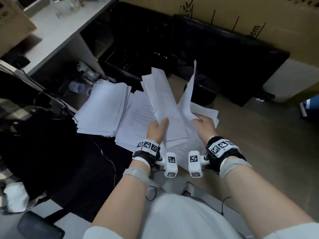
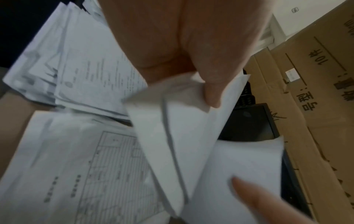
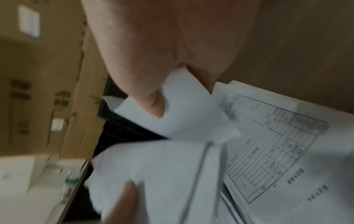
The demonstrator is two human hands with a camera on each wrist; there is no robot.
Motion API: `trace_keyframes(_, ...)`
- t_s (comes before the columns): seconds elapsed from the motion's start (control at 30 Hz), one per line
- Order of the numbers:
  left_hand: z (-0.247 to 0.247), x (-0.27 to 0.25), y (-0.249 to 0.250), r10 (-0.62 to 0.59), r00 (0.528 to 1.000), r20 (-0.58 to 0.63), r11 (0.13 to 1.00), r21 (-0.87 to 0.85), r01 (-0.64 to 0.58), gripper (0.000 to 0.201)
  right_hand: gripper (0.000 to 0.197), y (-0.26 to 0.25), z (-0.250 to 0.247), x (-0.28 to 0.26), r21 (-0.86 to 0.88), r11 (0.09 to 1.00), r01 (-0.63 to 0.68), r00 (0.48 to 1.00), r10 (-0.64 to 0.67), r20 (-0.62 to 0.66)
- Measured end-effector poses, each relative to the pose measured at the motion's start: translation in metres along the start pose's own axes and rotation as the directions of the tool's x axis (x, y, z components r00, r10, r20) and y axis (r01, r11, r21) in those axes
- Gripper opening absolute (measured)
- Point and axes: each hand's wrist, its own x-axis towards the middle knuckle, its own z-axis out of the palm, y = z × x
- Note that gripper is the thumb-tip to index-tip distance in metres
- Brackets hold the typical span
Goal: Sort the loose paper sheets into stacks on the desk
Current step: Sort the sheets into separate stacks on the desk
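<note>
Item: left hand (image 1: 157, 129) pinching a sheaf of sheets (image 1: 162, 99), right hand (image 1: 203, 124) pinching one lifted sheet (image 1: 188, 95); risk: loose corner grips let pages slide and mix with sorted stack (image 1: 101, 107).

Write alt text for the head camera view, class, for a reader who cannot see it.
Seen from above, a person's left hand grips a bundle of white sheets while the right hand pinches a single sheet lifted upright beside it. Below lie stacks of paper on a brown floor, beside a white desk and cardboard boxes.
</note>
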Motion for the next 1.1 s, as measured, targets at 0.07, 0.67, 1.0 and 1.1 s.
trace_keyframes(0.07, 0.009, -0.004, 0.004, 0.038, 0.998, 0.048, 0.998, -0.055, -0.036, 0.035, 0.041, -0.011, 0.008, -0.004, -0.009, 1.0, 0.023, 0.975, -0.021, 0.221)
trace_keyframes(0.67, -0.064, 0.021, 0.001, -0.08, 0.997, 0.013, 0.992, 0.102, 0.078, 0.015, 0.052, 0.037, 0.031, 0.031, -0.195, 0.935, -0.295, 0.951, 0.269, -0.149)
trace_keyframes(1.0, -0.085, 0.076, -0.003, -0.042, 0.99, -0.138, 0.945, 0.315, 0.084, 0.038, 0.034, 0.05, 0.06, 0.013, -0.216, 0.867, -0.45, 0.856, 0.348, -0.383)
trace_keyframes(1.1, -0.071, 0.078, 0.007, 0.005, 0.994, -0.105, 0.941, 0.337, 0.031, 0.039, 0.034, 0.051, 0.042, 0.005, -0.209, 0.804, -0.556, 0.77, 0.405, -0.493)
